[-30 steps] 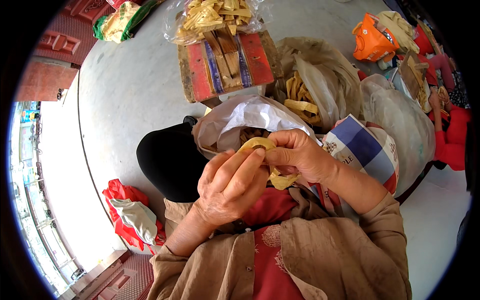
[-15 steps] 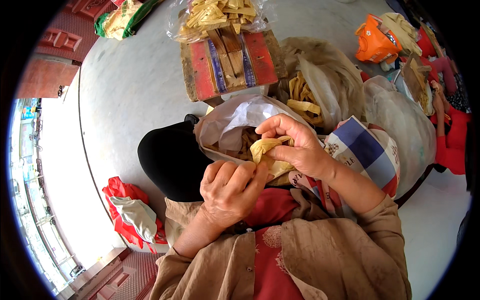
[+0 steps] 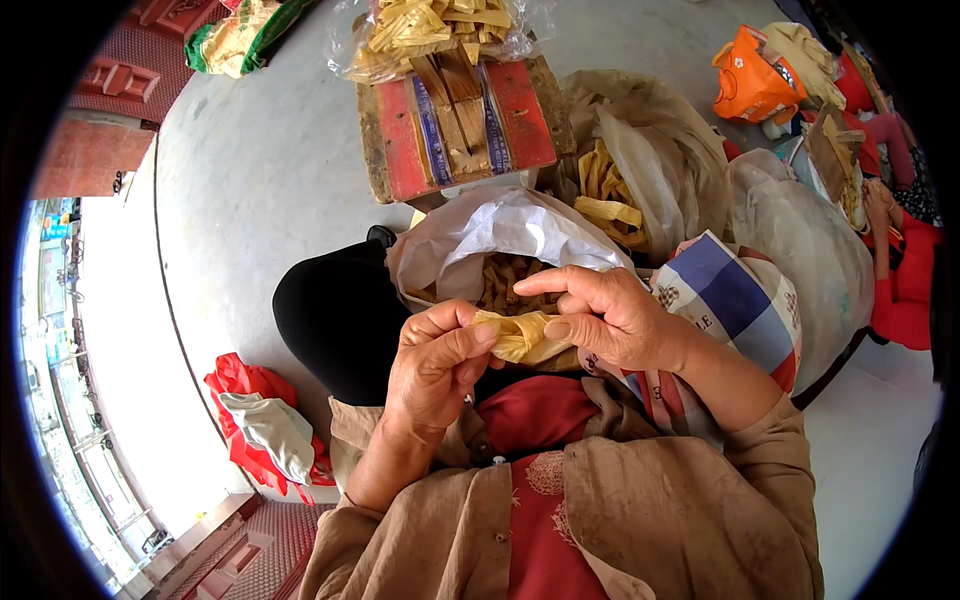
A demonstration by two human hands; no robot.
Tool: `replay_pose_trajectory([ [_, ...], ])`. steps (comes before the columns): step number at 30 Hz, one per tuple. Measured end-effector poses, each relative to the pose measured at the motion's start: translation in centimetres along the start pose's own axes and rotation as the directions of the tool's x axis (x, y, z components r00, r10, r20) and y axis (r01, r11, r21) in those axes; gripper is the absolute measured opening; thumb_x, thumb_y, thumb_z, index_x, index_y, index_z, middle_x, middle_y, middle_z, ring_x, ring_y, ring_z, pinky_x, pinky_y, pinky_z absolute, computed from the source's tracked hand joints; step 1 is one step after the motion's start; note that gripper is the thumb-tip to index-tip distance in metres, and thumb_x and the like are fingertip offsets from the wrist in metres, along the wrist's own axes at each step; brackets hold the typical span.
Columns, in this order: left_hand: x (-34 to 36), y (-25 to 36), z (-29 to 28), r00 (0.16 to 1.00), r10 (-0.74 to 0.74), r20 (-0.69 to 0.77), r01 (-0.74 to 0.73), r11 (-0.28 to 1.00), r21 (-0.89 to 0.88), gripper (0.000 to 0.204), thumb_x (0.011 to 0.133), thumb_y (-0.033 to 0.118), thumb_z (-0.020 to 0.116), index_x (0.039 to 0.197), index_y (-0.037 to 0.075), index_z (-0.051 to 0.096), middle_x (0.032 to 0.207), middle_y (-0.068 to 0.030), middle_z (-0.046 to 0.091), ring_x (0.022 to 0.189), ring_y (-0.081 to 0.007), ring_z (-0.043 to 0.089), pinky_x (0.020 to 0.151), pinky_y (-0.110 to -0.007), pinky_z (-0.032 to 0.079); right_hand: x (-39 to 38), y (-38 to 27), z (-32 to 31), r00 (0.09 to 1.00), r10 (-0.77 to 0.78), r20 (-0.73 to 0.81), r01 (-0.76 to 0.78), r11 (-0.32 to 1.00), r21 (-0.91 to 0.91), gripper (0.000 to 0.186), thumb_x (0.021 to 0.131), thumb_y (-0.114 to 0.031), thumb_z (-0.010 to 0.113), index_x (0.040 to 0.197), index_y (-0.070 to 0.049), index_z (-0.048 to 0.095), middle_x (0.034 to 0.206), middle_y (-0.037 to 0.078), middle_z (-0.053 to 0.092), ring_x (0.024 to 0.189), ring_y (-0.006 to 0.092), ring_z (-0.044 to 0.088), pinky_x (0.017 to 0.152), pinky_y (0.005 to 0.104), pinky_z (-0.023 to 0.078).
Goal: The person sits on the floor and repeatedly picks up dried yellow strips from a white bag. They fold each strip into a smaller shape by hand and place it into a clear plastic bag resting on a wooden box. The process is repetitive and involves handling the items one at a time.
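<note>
A flat, folded yellow strip (image 3: 527,336), its material unclear to me, is stretched between my two hands above my lap. My left hand (image 3: 432,365) pinches one end of it between thumb and fingers. At the other end, my right hand (image 3: 628,322) grips it with the thumb, while the index finger reaches out straight above. Just beyond my hands, a white plastic sack (image 3: 520,215) gapes wide, with several darker yellow-brown pieces (image 3: 510,283) inside. The far edge of the strip under my right thumb is partly hidden.
Ahead stands a red-topped wooden stool (image 3: 398,140) with a slotted wooden block (image 3: 458,110) and a clear bag of yellow strips (image 3: 440,28). Right of it sits a cloudy bag (image 3: 670,160) of strips. Red cloth (image 3: 240,380) lies left; another person (image 3: 905,270) sits far right.
My left hand has turned, so its thumb now shows on top of the strip. The strip has gone from a bent loop to a flatter band held level between both hands.
</note>
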State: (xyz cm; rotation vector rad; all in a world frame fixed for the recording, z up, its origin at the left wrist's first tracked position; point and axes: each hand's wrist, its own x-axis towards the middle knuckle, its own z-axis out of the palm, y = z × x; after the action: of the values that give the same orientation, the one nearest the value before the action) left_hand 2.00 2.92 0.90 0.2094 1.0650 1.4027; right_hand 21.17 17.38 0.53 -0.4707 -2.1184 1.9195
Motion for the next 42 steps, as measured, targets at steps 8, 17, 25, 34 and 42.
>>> replay_pose_trajectory([
  [8, 0.0, 4.9, -7.4, 0.932, 0.36, -0.05, -0.358, 0.933, 0.044, 0.02, 0.101, 0.015, 0.058, 0.083, 0.008, 0.056, 0.056, 0.0043, 0.042, 0.047, -0.0071, 0.038, 0.073, -0.031, 0.05, -3.7, 3.0, -3.4, 0.98, -0.126, -0.154, 0.055, 0.915, -0.399, 0.023, 0.093, -0.013, 0.071, 0.113, -0.006, 0.063, 0.073, 0.008, 0.067, 0.064, 0.0198, 0.068, 0.057, 0.0313, 0.05],
  [17, 1.2, 3.1, 2.5, 0.711, 0.221, 0.667, -0.583, -0.344, 0.736, 0.051, 0.078, 0.034, 0.077, 0.12, 0.007, 0.069, 0.117, -0.0101, 0.069, 0.103, -0.032, 0.067, 0.103, -0.05, 0.047, -1.6, 0.6, -0.7, 0.885, -0.448, 0.128, 0.345, 0.445, -0.826, 0.021, 0.08, -0.009, 0.071, 0.095, -0.008, 0.056, 0.068, 0.0, 0.051, 0.064, 0.0171, 0.059, 0.055, 0.031, 0.049],
  [25, 0.1, 1.3, 0.9, 0.634, -0.045, 0.772, -0.718, -0.406, 0.566, 0.018, 0.074, 0.02, 0.065, 0.088, 0.008, 0.062, 0.082, -0.0048, 0.057, 0.078, -0.0215, 0.057, 0.085, -0.04, 0.051, -3.2, 1.2, -0.3, 0.931, -0.262, 0.254, 0.364, 0.686, -0.63, 0.018, 0.088, -0.017, 0.068, 0.081, -0.008, 0.054, 0.062, 0.004, 0.052, 0.059, 0.0201, 0.061, 0.051, 0.0338, 0.05],
  [34, 3.4, 4.9, -0.4, 0.85, 0.08, 0.521, -0.526, 0.08, 0.847, 0.019, 0.089, 0.014, 0.07, 0.103, 0.002, 0.066, 0.09, -0.0143, 0.067, 0.086, -0.0345, 0.065, 0.073, -0.042, 0.054, 0.6, 2.2, -4.2, 0.956, -0.28, 0.082, 0.271, 0.747, -0.607, 0.017, 0.085, -0.008, 0.073, 0.097, -0.007, 0.061, 0.071, 0.007, 0.058, 0.062, 0.026, 0.064, 0.051, 0.0371, 0.05],
  [42, 12.1, 12.1, 0.6, 0.784, 0.527, 0.328, -0.432, 0.083, 0.898, 0.017, 0.09, 0.011, 0.065, 0.101, -0.001, 0.07, 0.087, -0.0151, 0.069, 0.078, -0.0284, 0.068, 0.071, -0.036, 0.052, 13.1, 0.2, -8.4, 0.774, -0.631, -0.051, 0.236, 0.363, -0.901, 0.01, 0.089, -0.009, 0.068, 0.092, -0.007, 0.058, 0.078, 0.007, 0.062, 0.069, 0.0246, 0.067, 0.055, 0.0334, 0.055],
])
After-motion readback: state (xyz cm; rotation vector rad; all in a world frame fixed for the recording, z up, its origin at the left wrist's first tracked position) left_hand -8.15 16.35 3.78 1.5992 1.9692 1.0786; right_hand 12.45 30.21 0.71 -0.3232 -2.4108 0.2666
